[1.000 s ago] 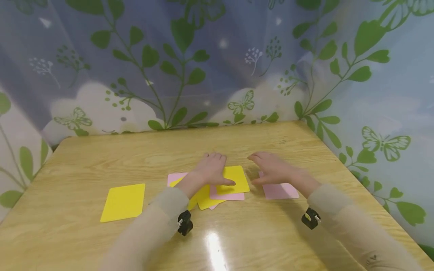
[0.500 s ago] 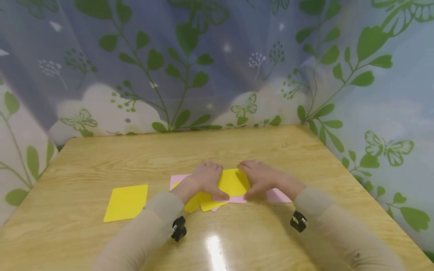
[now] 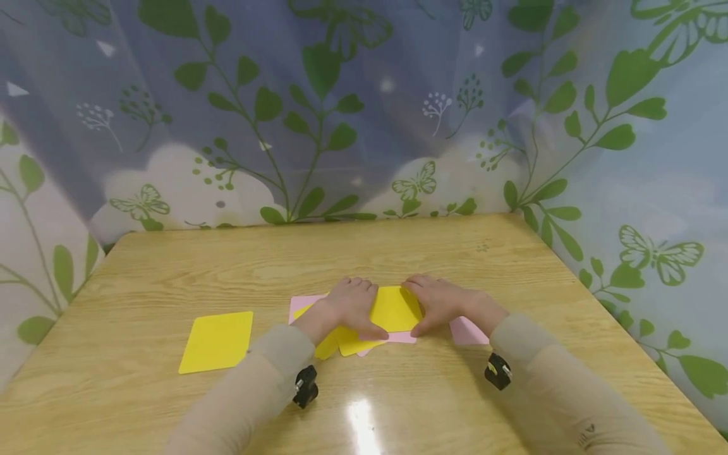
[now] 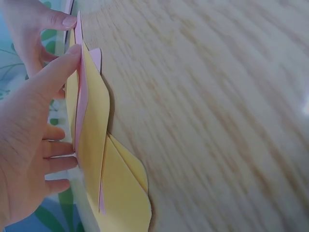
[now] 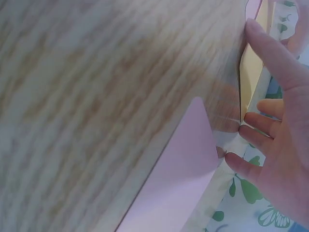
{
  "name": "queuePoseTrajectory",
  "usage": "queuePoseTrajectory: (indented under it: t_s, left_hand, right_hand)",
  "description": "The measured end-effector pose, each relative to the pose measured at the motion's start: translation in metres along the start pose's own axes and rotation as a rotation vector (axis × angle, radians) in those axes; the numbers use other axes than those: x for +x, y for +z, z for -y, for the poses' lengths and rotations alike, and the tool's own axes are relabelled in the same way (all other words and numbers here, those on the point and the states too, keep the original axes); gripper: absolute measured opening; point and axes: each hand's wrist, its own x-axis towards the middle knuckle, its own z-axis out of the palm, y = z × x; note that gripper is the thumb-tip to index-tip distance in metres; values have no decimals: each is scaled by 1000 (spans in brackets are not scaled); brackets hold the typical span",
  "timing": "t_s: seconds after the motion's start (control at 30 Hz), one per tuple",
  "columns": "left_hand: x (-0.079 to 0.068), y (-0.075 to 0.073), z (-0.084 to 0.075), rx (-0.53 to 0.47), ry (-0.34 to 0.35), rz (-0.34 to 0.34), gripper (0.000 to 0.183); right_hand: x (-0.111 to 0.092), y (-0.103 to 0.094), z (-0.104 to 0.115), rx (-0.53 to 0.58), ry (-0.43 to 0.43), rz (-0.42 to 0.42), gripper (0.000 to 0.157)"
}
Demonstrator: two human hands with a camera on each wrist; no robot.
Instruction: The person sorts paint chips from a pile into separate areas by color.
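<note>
A loose pile of yellow and pink square cards lies mid-table, with a yellow card [image 3: 394, 309] on top and a pink card [image 3: 401, 337] just under it. My left hand [image 3: 349, 306] lies across the pile's left part. In the left wrist view its thumb [image 4: 60, 67] touches the near edge of the pink card, and its other fingers are spread. At the pile's right edge is my right hand [image 3: 440, 300], thumb by the near corner and fingertips by the far corner. Its fingers [image 5: 258, 133] look fairly straight in the right wrist view.
A separate yellow card [image 3: 217, 342] lies to the left. Another pink card [image 3: 469, 331] lies under my right wrist, apart from the pile. The wooden table [image 3: 256, 259] meets a leaf-patterned curtain [image 3: 352, 158] behind and to the right.
My right hand has moved left, from above the separate pink card to the right edge of the pile. My left hand stays on the pile. The head view has shifted slightly.
</note>
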Motion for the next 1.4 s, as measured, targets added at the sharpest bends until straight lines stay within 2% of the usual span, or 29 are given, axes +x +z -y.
queuePoseTrajectory:
  t_s: [0.53,0.87,1.17,1.4]
  left_hand:
    - [-1,-1,2,8,26,-30,94]
    - [-3,-2,0,57,39,-61,94]
    - [-2,0,0,89,36,-59,95]
    - [-1,1,2,94,38,-63,94]
  right_hand:
    - [9,-2,-1,4,-33,-20,94]
    - [14,-2,1,8,-1,-9,99]
    - [14,-4,5,27,-5,2,97]
    - [15,-6,8,39,-1,7,103]
